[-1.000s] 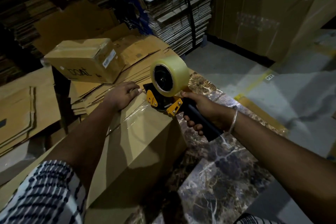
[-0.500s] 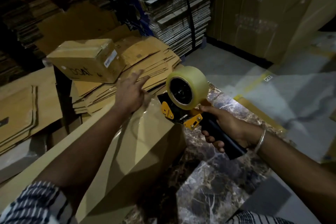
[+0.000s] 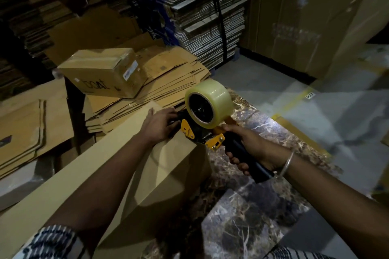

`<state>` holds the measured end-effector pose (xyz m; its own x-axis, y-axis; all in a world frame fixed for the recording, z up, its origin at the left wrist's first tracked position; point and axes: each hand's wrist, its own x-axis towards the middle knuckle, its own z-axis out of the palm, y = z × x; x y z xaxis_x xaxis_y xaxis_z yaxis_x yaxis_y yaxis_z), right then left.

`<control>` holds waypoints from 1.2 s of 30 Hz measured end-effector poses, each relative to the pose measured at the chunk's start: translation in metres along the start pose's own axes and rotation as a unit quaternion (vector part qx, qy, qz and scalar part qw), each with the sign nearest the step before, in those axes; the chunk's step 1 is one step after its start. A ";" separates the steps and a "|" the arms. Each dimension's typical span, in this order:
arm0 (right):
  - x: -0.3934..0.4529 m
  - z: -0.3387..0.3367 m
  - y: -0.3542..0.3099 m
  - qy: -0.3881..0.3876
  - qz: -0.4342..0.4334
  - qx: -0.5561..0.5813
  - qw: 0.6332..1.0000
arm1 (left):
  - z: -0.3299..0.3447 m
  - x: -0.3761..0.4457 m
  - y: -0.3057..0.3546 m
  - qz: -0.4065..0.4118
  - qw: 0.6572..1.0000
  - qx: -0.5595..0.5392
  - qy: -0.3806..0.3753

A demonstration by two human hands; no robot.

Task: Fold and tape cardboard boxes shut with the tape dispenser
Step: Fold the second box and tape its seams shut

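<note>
- The right hand (image 3: pixel 251 149) is gripping the black handle of the dispenser (image 3: pixel 207 121), its nose sitting at the far top edge of the box (image 3: pixel 117 166).
- The left hand (image 3: pixel 159 126) is lying on the box top just beside the nose; its fingertips are hidden there, so I cannot tell whether they are pinching tape.
- Risk: those fingers are sitting close to the cutter and could get nicked.
- Risk: the clear tape could be wrinkling or lifting if the box slides on the slick marble top (image 3: pixel 259 212).
- The box is plain matte corrugated card, long, with crisp edges; the tape roll is glossy and translucent.
</note>
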<state>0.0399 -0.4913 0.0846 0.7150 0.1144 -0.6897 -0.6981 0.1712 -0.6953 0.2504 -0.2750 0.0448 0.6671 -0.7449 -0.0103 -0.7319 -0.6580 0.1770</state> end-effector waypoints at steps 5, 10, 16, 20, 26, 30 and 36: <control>0.013 0.010 -0.019 0.002 -0.022 -0.011 1.000 | -0.004 0.001 -0.007 -0.090 0.996 0.004 0.005; 0.013 0.001 0.001 0.002 0.000 -0.008 1.000 | -0.004 0.000 -0.010 -0.106 0.994 -0.021 0.009; 0.006 0.000 0.026 -0.009 -0.007 0.047 0.999 | -0.004 0.001 -0.007 -0.114 0.993 -0.037 0.020; 0.007 0.000 0.030 0.008 -0.033 0.042 0.999 | 0.003 0.000 0.007 -0.078 0.993 0.000 0.085; 0.009 0.004 0.036 0.018 -0.061 0.035 0.997 | 0.014 -0.006 0.017 -0.009 0.990 -0.142 0.007; 0.013 0.004 0.035 0.012 -0.062 0.015 0.998 | 0.015 -0.003 0.010 -0.029 0.989 -0.141 0.033; 0.047 0.002 0.030 0.018 -0.108 -0.005 0.994 | 0.005 0.004 0.009 -0.097 0.981 -0.154 0.066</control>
<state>0.0524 -0.4789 0.0322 0.8469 0.0404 -0.5303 -0.5282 0.1791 -0.8300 0.2457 -0.2845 0.0418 0.8165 -0.5751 0.0513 -0.5270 -0.7059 0.4732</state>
